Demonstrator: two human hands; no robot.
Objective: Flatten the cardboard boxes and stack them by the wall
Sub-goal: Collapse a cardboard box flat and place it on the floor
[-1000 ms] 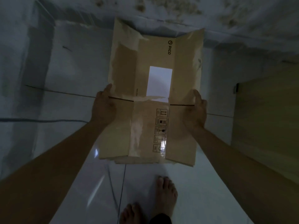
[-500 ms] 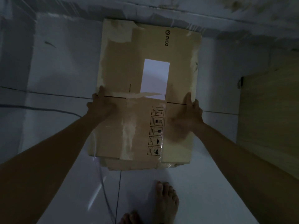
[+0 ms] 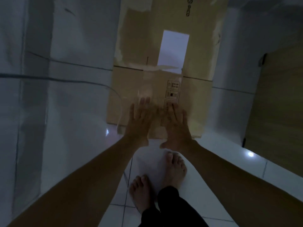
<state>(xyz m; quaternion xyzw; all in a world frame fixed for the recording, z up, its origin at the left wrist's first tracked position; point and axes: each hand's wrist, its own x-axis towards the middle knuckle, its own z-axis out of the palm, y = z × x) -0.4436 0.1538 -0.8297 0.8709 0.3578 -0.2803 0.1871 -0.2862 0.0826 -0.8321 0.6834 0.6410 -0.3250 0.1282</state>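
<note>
The flattened cardboard box (image 3: 162, 66) lies on the tiled floor (image 3: 78, 128), ahead of two bare feet (image 3: 173, 167). A wooden panel (image 3: 278, 112) stands to its right, a cable (image 3: 65, 81) to its left.

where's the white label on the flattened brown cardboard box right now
In the head view the white rectangular label sits upper centre on the flattened brown cardboard box, above the printed handling symbols and well beyond both open hands.

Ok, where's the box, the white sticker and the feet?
cardboard box (image 3: 129, 89), head view, bare left panel.
white sticker (image 3: 173, 49), head view, its middle.
bare feet (image 3: 174, 169), head view, top of the forward foot.
</note>
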